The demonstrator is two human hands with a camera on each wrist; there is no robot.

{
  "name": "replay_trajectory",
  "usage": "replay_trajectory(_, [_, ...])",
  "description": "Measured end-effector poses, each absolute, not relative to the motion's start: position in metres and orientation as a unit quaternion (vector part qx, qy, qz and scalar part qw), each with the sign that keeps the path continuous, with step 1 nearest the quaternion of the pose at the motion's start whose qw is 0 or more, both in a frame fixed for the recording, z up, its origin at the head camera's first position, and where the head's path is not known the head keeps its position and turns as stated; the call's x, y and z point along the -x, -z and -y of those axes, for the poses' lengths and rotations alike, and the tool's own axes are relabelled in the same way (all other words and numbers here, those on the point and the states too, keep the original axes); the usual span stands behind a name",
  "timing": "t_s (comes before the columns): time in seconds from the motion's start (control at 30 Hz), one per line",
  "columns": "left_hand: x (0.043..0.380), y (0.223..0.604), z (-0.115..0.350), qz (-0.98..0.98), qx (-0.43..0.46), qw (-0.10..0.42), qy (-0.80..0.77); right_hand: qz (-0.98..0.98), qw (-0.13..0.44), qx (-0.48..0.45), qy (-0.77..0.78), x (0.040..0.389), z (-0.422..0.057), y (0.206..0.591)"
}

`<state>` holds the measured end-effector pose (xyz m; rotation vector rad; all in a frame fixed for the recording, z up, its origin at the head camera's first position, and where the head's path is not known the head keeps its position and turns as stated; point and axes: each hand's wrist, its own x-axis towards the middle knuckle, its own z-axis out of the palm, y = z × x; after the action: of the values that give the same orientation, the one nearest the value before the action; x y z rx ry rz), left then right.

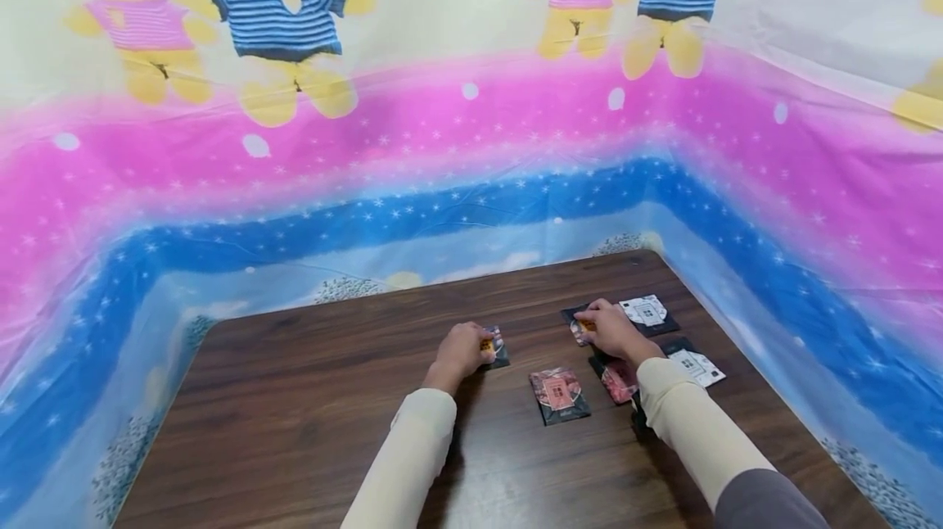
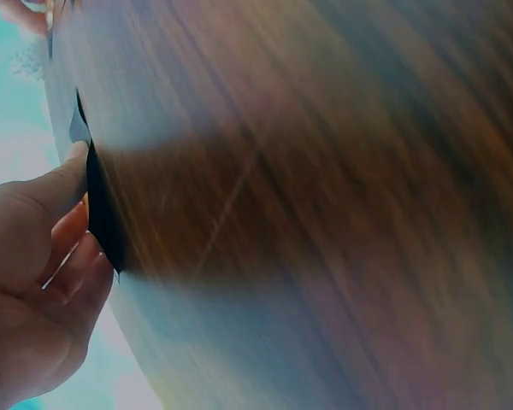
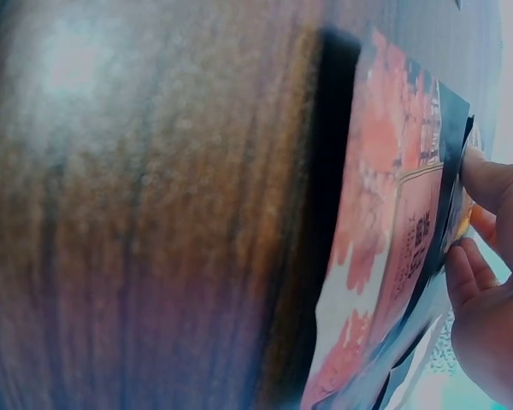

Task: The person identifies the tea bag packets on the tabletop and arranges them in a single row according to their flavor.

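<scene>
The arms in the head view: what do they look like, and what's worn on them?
They are a person's. The left sleeve and right sleeve are cream and reach the wrists; dark grey cloth shows farther up the right one. The left hand and right hand wear no gloves.

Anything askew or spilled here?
No spill is visible. One oddity: at the right of the table, the nearer white packet has its dark end facing away, the reverse of the farther white packet.
</scene>
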<state>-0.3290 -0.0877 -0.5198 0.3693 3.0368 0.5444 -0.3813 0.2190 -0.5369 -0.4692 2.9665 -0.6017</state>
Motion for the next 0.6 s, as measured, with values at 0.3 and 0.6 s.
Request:
replay_trajectory(0.3, [0.327, 0.520, 0.102, -0.980, -0.111, 0.010, -0.163, -0.973, 0.026, 0.159, 0.166, 0.381, -0.217, 0.535])
replay_trajectory(0.6, [0.321, 0.518, 0.125, -0.977, -0.109, 0.012, -0.181, -0.971, 0.021, 0.161, 0.173, 0.381, -0.216, 0.536])
